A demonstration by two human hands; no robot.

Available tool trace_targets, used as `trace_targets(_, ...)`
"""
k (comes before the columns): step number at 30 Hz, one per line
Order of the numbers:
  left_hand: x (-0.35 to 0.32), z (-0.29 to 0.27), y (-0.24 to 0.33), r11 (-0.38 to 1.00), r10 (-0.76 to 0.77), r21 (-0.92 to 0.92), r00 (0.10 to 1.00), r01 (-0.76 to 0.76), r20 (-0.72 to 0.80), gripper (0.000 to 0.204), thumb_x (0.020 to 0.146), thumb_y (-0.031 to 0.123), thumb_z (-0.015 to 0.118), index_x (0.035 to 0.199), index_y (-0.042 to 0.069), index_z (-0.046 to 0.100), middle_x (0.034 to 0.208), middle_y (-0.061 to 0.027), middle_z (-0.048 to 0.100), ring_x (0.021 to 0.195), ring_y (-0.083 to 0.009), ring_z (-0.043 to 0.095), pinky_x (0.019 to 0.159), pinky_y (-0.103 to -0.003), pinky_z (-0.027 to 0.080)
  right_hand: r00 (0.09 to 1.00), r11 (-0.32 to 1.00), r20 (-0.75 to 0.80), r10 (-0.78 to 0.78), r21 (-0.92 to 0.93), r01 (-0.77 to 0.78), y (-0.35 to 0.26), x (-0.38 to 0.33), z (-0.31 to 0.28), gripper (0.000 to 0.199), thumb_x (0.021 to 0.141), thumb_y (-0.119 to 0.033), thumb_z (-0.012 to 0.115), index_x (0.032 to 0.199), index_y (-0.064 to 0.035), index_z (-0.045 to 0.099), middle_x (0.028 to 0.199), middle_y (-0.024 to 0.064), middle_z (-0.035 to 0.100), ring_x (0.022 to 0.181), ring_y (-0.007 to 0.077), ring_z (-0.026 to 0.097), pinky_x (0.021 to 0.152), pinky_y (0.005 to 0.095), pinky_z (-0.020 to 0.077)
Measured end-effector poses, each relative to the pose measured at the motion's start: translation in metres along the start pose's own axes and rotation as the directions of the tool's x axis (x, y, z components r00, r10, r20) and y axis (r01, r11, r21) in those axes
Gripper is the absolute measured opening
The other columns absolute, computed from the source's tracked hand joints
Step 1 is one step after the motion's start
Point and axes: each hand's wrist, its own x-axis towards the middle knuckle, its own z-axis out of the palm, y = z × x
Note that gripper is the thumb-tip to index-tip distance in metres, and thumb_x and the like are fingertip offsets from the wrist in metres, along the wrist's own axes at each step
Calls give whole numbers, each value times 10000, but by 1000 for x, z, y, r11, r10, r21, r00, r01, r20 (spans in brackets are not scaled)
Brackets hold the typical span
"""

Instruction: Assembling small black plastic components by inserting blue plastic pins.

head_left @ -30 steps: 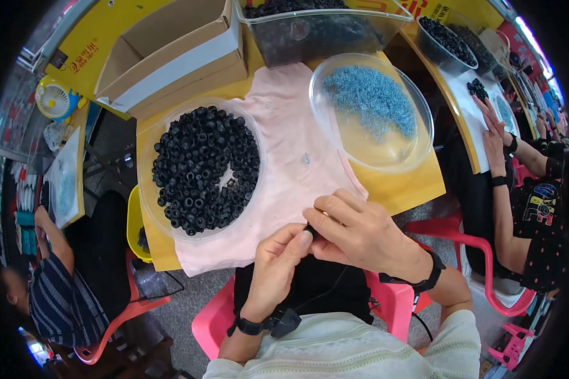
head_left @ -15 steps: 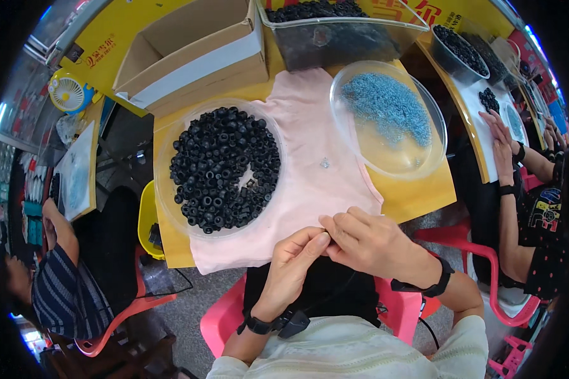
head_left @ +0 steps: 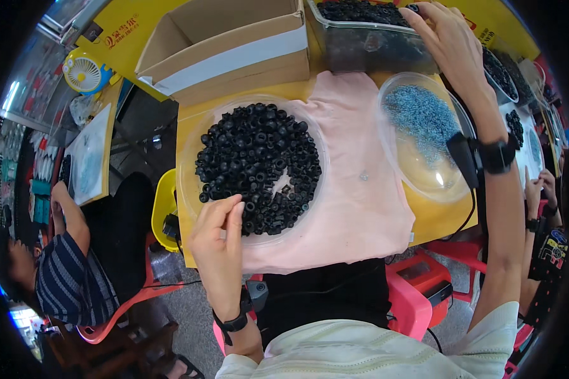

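Observation:
At the near left rim of a clear round tub is my left hand. Its thumb and forefinger are closed in a pinch; whatever they hold is hidden. Small hollow black round parts fill most of that tub. My right hand is raised over the right end of a clear rectangular bin, with a small black part at its fingertips. More black pieces fill that bin. Below my right forearm lies a clear round tub of tiny blue pieces.
A pink cloth covers part of the yellow table, with a tiny clear piece on it. An open cardboard box stands at the back left. A yellow bin stands beside the table. People sit at tables on both sides.
My hands have parted from their meeting point in front of the cloth. The left went to the tub of black parts, the right up to the rectangular bin. The view has shifted a little.

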Motion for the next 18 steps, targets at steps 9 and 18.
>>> trace_targets(9,-1,18,-11,953,186,230,980,-199,77,304,759,-36,693,1058,5,655,968,-87,620,810,-187,588,706,-279,477,914,921,-151,-375,-176,349,41,-4,28,277,900,-268,597,1033,-34,664,1035,164,627,959,266,575,834,374,446)
trace_targets(18,0,29,-8,948,257,167,961,-271,98,291,746,-29,700,1033,6,662,934,-87,621,820,-191,580,724,-290,471,874,933,326,-359,139,332,-11,-153,34,87,776,-74,636,854,-45,611,837,101,622,723,274,659,626,354,524)
